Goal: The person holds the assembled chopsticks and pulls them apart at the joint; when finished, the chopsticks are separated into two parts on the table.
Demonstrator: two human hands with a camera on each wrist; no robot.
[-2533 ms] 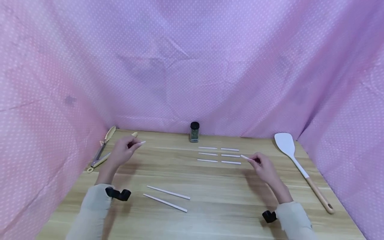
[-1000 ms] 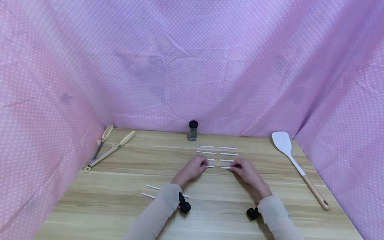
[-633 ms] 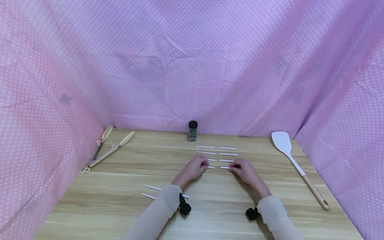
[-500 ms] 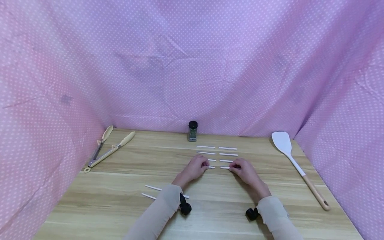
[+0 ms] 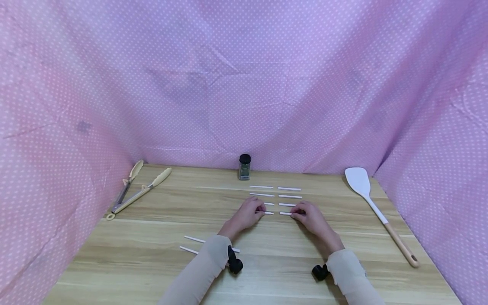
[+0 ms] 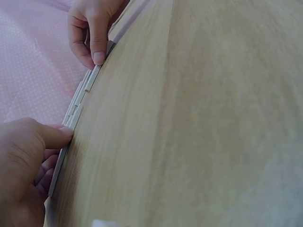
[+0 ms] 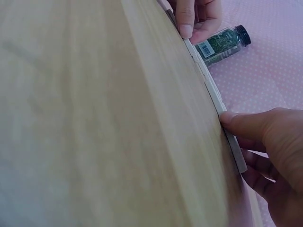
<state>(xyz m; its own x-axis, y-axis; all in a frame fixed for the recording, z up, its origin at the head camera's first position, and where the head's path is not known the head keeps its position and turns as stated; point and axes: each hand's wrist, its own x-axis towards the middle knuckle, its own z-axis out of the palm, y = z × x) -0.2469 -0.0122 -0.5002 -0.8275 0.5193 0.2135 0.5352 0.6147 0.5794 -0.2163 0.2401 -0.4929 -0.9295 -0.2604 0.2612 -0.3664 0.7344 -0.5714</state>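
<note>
My left hand (image 5: pixel 245 214) pinches a short white stick (image 5: pixel 269 213) between thumb and fingers; in the left wrist view this stick (image 6: pixel 57 172) lies along the wood. Across a small gap, my right hand (image 5: pixel 313 218) pinches another short white stick (image 5: pixel 285 214), its far end showing past the thumb in the right wrist view. Both held sticks lie end to end at table level, nearest row of two columns. Behind them are several more, such as a left-column stick (image 5: pixel 261 195) and a right-column stick (image 5: pixel 289 196). The left fingers partly cover the stick behind.
Two longer white sticks (image 5: pixel 188 250) lie front left, partly under my left sleeve (image 5: pixel 202 267). Spread tongs (image 5: pixel 137 197) lie at the left and a white spatula (image 5: pixel 358 181) with wooden handle at the right. A black-capped spice jar (image 5: pixel 245 167) stands at the back.
Since the earliest frame both hands have come inward from the sides, each bringing its stick down to form the nearest row. Over the last half second the hands stay almost still.
</note>
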